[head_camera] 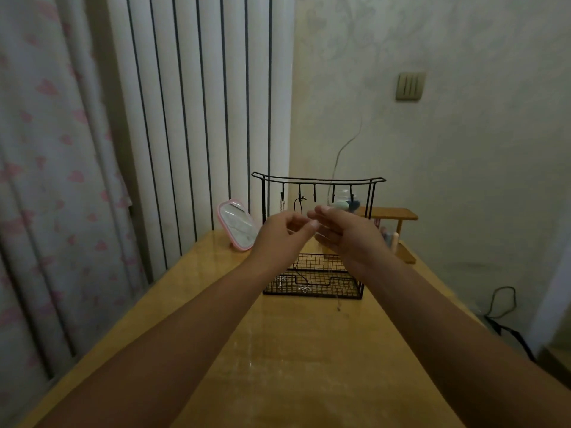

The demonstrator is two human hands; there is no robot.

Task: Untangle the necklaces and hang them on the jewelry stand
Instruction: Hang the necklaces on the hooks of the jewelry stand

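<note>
Both hands are raised together in front of the black wire jewelry stand with a row of hooks under its top bar and a mesh basket base point(318, 180), which sits on the glossy yellow-brown wooden table point(278, 350); the left hand point(282, 233) has its thumb and forefinger curled toward each other as if pinching, and the right hand point(346, 233) has its fingers bent the same way, fingertips nearly meeting those of the left; a thin pale chain necklace point(335, 285) hangs from the right hand down in front of the basket, its lower end just above the table; whether the left hand also pinches this chain cannot be told, since the strand is too fine to trace between the fingers; two of the left-hand hooks already carry hanging pieces, a pale chain point(281, 205) and a dark cord necklace point(299, 208), and small pale trinkets lie in the basket; the chain looks very light, limp and slippery, likely to kink or snag, so it is probably best held near its clasp or top loop with fingertips, spread open and lowered over a free hook; a pink-framed oval mirror point(238, 223) leans just left of the stand.
</note>
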